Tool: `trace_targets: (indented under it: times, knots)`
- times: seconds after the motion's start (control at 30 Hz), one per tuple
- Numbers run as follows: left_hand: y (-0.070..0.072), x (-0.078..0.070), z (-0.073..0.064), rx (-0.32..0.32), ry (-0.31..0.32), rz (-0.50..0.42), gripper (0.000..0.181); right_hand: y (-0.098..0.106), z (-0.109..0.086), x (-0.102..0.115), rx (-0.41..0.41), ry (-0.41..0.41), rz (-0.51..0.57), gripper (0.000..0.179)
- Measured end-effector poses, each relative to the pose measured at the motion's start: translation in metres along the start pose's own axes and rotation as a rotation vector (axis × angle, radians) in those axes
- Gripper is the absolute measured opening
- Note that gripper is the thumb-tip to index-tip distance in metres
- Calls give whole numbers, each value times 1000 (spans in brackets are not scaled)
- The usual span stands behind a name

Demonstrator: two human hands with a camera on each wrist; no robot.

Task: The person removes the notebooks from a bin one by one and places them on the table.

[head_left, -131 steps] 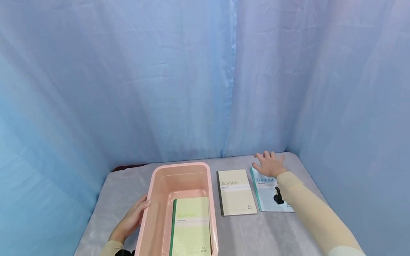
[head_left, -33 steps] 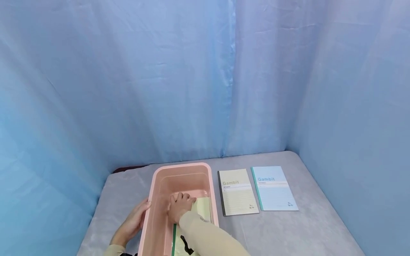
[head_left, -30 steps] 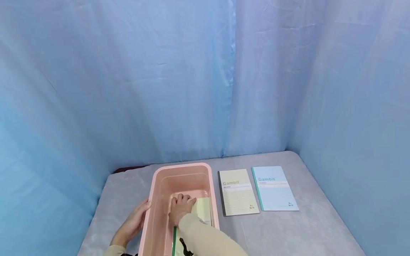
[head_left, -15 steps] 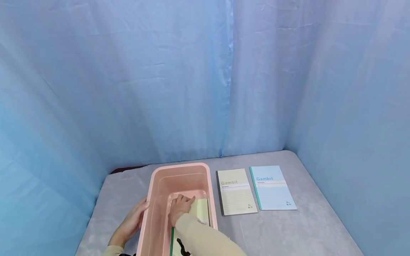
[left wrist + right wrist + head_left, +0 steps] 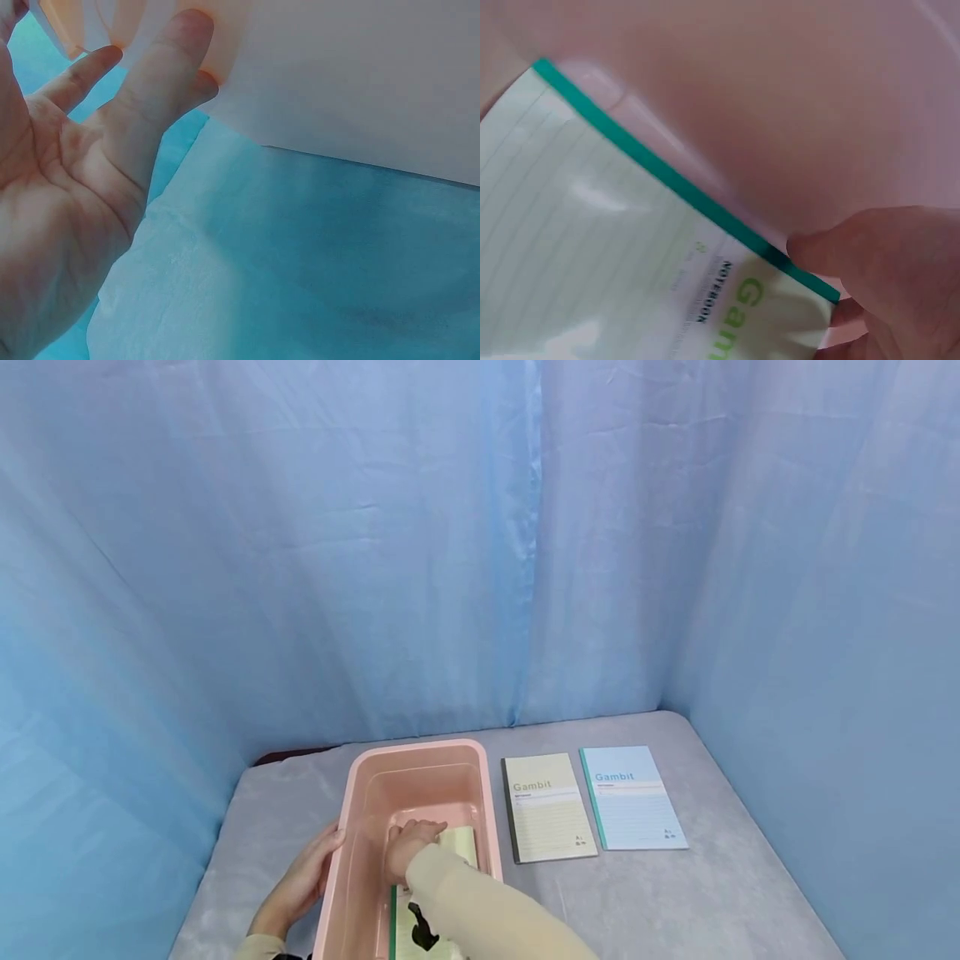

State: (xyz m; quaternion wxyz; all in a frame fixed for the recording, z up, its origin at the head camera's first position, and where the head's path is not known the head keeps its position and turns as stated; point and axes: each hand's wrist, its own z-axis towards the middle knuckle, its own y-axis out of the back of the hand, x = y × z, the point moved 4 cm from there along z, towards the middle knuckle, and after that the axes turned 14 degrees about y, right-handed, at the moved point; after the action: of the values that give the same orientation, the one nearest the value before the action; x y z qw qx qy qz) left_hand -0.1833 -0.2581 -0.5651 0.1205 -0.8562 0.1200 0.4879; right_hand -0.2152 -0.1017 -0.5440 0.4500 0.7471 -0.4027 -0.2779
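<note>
Inside the pink bin (image 5: 420, 746), toward its right side, lies the green-spined notebook (image 5: 630, 217), its long axis running near to far like the bin's own, with the spine along its left edge. The right hand (image 5: 407, 847) is the nearer one, reaching in from the right to the notebook's far-left corner; its thumb rests against the spine and its fingers bend round the far end, so that it grips that corner, most of the notebook lying nearer than the hand. The left hand (image 5: 303, 877) is outside the bin, fingers nearly straight against the left wall, which stands between it and the notebook. Right of the bin, on the grey-covered counter (image 5: 720, 893), lie the cream notebook (image 5: 546, 814) and, just right of it, the blue notebook (image 5: 633, 802).
</note>
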Motion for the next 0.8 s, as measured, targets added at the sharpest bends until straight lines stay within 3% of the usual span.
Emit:
trace_targets:
  times: [0.17, 0.4, 0.57, 0.8]
  knots:
    - [0, 0, -1, -15, 15, -13, 70, 10, -7, -7, 14, 17, 110, 88]
    - [0, 2, -2, -24, 23, -19, 71, 6, -13, -13, 24, 115, 61, 103]
    - [-1, 1, 0, -29, 30, -21, 73, -6, -1, -10, -49, 173, 1, 101]
    - [-3, -1, 1, -17, 44, -9, 75, -13, 8, -5, -159, 163, -44, 92]
